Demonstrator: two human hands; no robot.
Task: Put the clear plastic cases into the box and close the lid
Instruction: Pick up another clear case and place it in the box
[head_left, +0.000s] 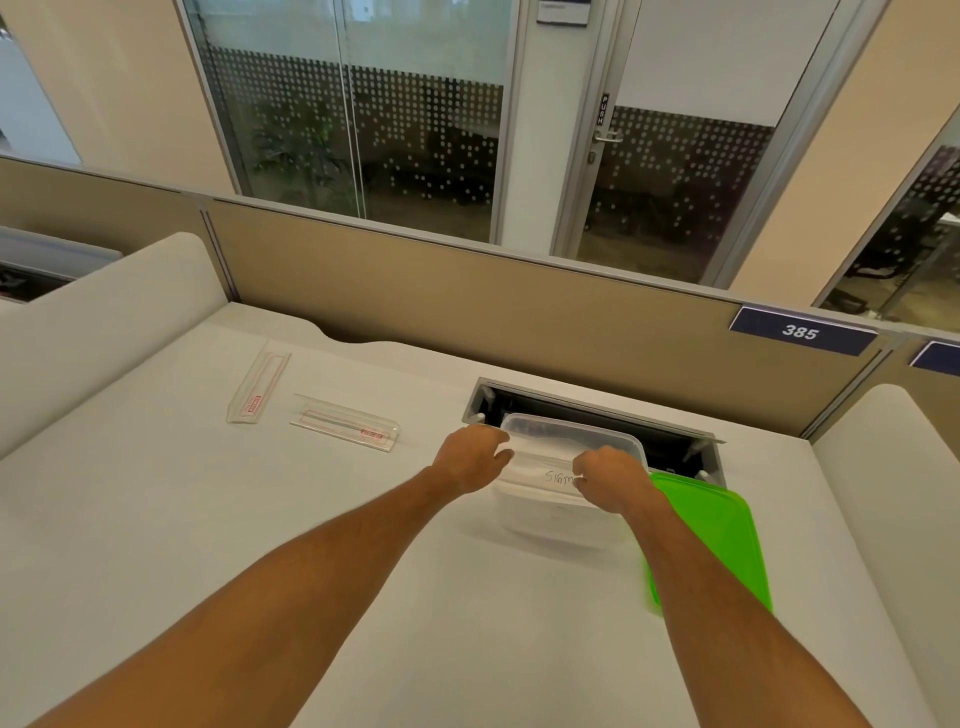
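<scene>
Both hands grip the near rim of the box on the desk: left hand at its left corner, right hand mid-rim. Two cases lie well left of the hands; the green lid rests just right of the box

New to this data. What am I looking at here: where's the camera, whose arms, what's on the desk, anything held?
One picture, from a wide-angle camera worn on a person's head, looking forward and down. There is no robot: the bare arms are the wearer's own. The left hand and right hand are both at the near rim of an open clear plastic box on the white desk; how firmly they grip it is hard to tell. Its green lid lies off, beside the box on the right. Two clear plastic cases lie apart on the desk to the left, not yet packed.
</scene>
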